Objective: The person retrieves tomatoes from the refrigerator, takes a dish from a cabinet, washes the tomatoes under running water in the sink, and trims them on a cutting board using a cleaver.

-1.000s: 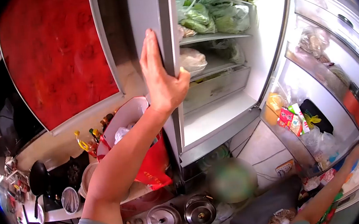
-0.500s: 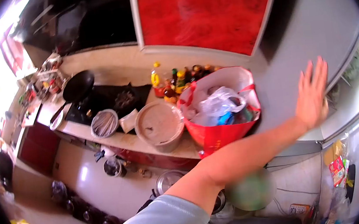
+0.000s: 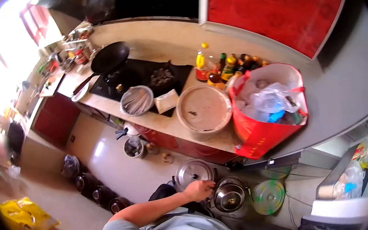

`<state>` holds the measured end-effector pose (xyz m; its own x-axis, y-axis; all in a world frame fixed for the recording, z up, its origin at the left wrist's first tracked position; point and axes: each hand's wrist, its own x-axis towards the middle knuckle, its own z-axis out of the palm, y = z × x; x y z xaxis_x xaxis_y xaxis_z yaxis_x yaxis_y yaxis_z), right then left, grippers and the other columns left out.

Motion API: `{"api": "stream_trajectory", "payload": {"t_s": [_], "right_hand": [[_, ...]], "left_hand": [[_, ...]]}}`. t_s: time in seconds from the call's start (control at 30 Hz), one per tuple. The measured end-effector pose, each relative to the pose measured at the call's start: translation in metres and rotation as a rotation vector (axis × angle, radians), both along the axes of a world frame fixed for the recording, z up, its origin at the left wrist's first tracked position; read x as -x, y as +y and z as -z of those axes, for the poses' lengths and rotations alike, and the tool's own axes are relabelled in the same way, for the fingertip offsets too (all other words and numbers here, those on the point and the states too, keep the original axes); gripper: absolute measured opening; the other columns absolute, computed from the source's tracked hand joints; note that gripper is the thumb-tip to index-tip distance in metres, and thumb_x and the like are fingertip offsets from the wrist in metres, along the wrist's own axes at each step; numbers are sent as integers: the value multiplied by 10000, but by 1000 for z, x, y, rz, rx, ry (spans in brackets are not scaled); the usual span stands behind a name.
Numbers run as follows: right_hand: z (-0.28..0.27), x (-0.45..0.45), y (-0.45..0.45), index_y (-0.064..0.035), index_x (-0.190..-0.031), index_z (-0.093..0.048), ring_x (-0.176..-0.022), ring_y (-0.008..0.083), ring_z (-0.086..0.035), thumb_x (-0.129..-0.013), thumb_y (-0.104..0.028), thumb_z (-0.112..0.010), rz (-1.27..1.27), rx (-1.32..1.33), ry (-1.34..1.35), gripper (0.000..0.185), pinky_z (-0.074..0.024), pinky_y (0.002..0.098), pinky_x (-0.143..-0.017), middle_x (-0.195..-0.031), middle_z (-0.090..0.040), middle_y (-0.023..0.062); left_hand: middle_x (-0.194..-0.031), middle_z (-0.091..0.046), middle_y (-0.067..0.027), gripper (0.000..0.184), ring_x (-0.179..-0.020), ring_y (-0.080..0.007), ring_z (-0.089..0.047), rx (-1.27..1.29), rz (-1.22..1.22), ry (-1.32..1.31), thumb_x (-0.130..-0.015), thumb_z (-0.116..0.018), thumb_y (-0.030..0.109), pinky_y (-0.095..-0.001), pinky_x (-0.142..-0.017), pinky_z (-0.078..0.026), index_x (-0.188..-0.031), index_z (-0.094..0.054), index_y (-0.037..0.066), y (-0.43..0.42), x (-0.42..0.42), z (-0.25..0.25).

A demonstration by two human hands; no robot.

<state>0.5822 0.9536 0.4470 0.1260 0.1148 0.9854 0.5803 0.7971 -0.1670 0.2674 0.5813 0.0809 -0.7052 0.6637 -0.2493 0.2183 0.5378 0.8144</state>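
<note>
My left hand point(image 3: 199, 190) hangs low in front of my body, its fingers loosely bent and apart, with no object visible in them. It is above the gap between two lidded metal pots: a wide pot point(image 3: 194, 173) to its upper left and a smaller pot point(image 3: 229, 195) with a glass lid to its right. Whether the fingertips touch the smaller pot's side handle, I cannot tell. A round, clear green-patterned cover point(image 3: 269, 196) is beyond the smaller pot. My right hand is out of view.
Along the counter point(image 3: 160, 123) stand a black wok point(image 3: 111, 58), a covered bowl point(image 3: 136, 100), a large round lidded tub point(image 3: 204, 108), sauce bottles point(image 3: 228, 69) and a stuffed red bag point(image 3: 257, 132). A grey panel point(image 3: 345, 71) rises at right. Dark jars point(image 3: 102, 195) line the floor.
My left hand has dropped from the grey panel's edge at the right to above the pots, its outstretched fingers now bent. The view has shifted, so the counter appears farther right.
</note>
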Motion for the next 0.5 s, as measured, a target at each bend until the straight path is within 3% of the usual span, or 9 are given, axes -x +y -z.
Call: {"api": "stream_trajectory", "payload": {"t_s": [0.03,0.07,0.2,0.37,0.43,0.5], "right_hand": [[2,11,14,20,-1375,-448,-897,296,-636,-729,-336,-870,76,-2,-24,849,-568,391,-709,-1151,-586,208],[-8,43,-1,41,-1361,-449,-936,318,-642,-732,-311,-861,46,99,-112,830,-572,415,-779,-1167,-587,223],[-9,153,-4,54,-1302,-492,-966,294,-647,-818,-298,-787,-94,73,-53,667,-555,386,-804,-1151,-612,221],[-15,201,81,52,-1380,-471,-1272,360,-502,-974,-375,-546,419,-6,-315,594,-397,410,-1072,-1386,-510,242],[-20,240,59,71,-1350,-491,-1252,373,-517,-938,-427,-599,372,-50,-262,655,-405,412,-1062,-1348,-533,260],[-24,237,89,98,-1301,-524,-1227,377,-537,-915,-472,-627,494,-109,-397,696,-410,401,-1054,-1302,-559,282]], "left_hand": [[-1067,-712,-134,371,-959,-282,-693,-34,-75,-78,-868,-608,226,-368,-854,-546,-1213,-641,93,-18,6,18],[-1081,-712,-130,367,-989,-265,-691,-71,-145,-155,-869,-595,229,-358,-864,-545,-1203,-639,81,-35,10,30],[-1081,-717,-121,329,-965,-215,-703,-85,-256,-210,-895,-630,167,-320,-845,-548,-1185,-640,12,-92,32,40],[-1072,-717,-135,315,-980,-189,-698,-114,-265,-282,-902,-637,125,-300,-871,-548,-1177,-630,-29,-148,83,60],[-1068,-717,-141,315,-979,-188,-697,-175,-277,-294,-908,-633,124,-296,-885,-547,-1170,-624,-50,-172,106,93],[-1061,-716,-139,306,-966,-180,-696,-210,-265,-368,-921,-618,120,-299,-879,-550,-1177,-623,-47,-198,139,103]]}}
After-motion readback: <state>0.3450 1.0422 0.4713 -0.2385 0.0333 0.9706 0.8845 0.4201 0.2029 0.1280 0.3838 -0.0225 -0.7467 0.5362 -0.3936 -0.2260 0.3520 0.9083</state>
